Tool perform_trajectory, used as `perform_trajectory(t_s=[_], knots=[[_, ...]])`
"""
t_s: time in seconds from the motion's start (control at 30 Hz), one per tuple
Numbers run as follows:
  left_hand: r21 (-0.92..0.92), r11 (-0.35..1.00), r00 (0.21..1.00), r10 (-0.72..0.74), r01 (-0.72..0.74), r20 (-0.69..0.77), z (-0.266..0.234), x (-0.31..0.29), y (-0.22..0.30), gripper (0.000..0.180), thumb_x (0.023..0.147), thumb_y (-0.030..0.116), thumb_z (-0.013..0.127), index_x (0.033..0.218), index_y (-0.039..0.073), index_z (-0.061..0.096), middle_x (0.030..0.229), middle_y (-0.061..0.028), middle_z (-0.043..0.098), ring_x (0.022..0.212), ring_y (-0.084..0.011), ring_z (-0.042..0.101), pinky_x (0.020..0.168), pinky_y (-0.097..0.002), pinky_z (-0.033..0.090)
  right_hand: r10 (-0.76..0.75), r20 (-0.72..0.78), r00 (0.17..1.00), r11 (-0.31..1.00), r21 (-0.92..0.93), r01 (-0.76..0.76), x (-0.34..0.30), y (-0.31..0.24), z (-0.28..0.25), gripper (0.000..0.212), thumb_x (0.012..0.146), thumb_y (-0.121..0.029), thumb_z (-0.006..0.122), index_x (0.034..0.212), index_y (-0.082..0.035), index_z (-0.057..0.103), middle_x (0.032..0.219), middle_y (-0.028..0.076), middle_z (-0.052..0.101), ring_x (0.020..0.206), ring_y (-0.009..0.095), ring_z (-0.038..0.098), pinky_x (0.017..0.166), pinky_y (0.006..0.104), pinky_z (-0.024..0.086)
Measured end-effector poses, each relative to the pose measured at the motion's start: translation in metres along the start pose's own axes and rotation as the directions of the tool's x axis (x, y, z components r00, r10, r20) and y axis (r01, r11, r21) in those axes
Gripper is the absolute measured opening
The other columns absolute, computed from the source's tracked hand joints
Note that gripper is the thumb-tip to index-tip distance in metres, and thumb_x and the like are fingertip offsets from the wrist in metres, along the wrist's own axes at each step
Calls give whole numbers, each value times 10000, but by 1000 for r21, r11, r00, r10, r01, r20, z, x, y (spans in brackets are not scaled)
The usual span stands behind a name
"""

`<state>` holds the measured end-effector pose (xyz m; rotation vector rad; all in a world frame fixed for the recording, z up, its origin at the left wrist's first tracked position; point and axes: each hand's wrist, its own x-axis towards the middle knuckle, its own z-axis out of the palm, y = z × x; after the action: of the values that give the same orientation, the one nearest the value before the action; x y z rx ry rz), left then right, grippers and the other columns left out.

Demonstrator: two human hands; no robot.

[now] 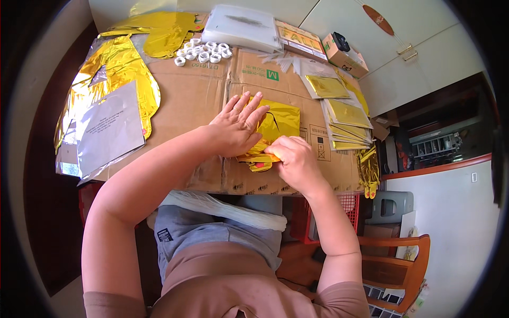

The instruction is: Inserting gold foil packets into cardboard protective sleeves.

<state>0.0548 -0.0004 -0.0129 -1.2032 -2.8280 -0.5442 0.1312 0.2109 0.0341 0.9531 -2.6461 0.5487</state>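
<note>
A gold foil balloon [286, 117], partly folded, lies on the cardboard sheet [185, 116] in front of me. My left hand [239, 123] rests flat over its left side, with the fingers stretched out and spread. Closed on the crumpled near end of the foil is my right hand [295, 159], thumb and fingers pinching it. A dark curved line shows on the smooth far part of the balloon. The palm of my left hand hides some of the foil.
Unfolded gold foil balloons [119, 63] and a grey printed sheet [111, 124] lie at the left. Several white tape-like rings [204, 52] sit near a stack of clear bags [241, 29]. Flat gold packets [347, 116] are piled at right; a wooden chair [419, 254] stands lower right.
</note>
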Motion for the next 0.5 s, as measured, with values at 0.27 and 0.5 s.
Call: perform_trajectory(t_s=[0.27,0.5], knots=[[-6,1000,999,-18,18,27,-4,3,4,599,986,408,503,1452,55,367,1624,-250,217,1536,-437,119,1247,-521,79,111,13,994,988,104,-111,-4,4,3,226,685,35,704,896,-45,719,870,86,658,868,304,656,784,414,529],[-358,934,1000,-22,19,-5,-15,3,-9,403,956,313,595,1290,98,526,1563,-256,307,1507,-443,206,1231,-528,168,278,205,938,924,208,-320,11,11,-2,168,734,-27,751,902,-37,742,896,139,671,847,339,666,770,423,535]])
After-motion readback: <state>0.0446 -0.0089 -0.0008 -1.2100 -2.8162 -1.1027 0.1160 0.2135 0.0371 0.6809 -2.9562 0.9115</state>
